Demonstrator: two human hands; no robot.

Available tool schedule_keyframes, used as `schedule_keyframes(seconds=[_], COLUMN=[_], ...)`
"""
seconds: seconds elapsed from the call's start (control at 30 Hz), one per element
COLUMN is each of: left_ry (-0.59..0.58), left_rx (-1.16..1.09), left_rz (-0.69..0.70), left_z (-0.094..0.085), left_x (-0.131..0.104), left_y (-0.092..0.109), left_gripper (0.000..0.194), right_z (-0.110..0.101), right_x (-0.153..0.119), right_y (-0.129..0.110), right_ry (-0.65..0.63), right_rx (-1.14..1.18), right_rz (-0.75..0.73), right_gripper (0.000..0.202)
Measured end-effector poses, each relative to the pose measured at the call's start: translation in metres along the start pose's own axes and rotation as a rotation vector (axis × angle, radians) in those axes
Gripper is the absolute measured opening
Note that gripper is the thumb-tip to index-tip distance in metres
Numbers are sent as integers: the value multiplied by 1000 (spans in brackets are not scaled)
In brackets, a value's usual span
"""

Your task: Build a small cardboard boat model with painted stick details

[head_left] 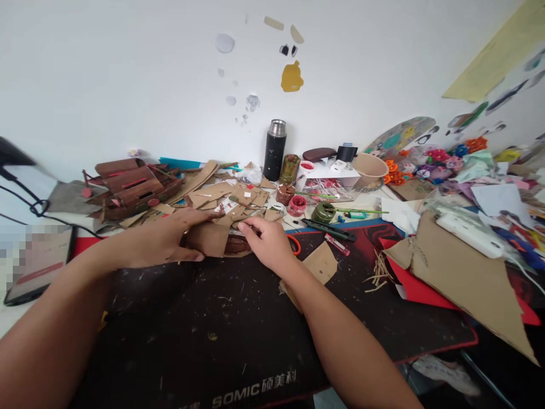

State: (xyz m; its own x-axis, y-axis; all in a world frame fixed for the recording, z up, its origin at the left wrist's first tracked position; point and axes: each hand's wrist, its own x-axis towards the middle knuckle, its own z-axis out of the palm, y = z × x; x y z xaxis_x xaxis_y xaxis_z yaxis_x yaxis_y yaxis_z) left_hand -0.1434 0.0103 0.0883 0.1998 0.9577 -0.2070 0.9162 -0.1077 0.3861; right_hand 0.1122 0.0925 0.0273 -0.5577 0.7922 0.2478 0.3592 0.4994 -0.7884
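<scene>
My left hand (170, 236) grips the left side of a bent brown cardboard piece (210, 241), thumb in front and fingers over the top. My right hand (269, 241) is closed at the right end of the same piece, thumb and forefinger pinched at its upper edge. Between the hands a dark brown painted part (237, 245) shows under the cardboard. Just right of my right hand are the orange handle of a pair of scissors (294, 245) and a loose cardboard scrap (321, 262).
A brown model ship (136, 187) stands back left, beside piled cardboard scraps (208, 195). Behind are a black thermos (275, 150) and open paint jars (297, 205). A black box cutter (327, 229) lies on the dark mat (204, 329). Large cardboard (460, 272) lies right; a phone (40, 264) left.
</scene>
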Motion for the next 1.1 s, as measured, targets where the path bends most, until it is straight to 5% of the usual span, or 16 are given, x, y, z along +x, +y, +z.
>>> schedule_keyframes(seconds=[0.8, 1.1], left_ry=[-28, -25], left_rx=[-71, -40], left_rz=[-23, -106], left_z=[14, 12], left_x=[10, 14], left_y=[-2, 2], left_gripper=[75, 90], right_z=[-5, -8], right_x=[1, 1], right_y=[-9, -15], right_ry=[-45, -98], right_rx=[-116, -141], right_rz=[11, 24], right_gripper=[27, 28])
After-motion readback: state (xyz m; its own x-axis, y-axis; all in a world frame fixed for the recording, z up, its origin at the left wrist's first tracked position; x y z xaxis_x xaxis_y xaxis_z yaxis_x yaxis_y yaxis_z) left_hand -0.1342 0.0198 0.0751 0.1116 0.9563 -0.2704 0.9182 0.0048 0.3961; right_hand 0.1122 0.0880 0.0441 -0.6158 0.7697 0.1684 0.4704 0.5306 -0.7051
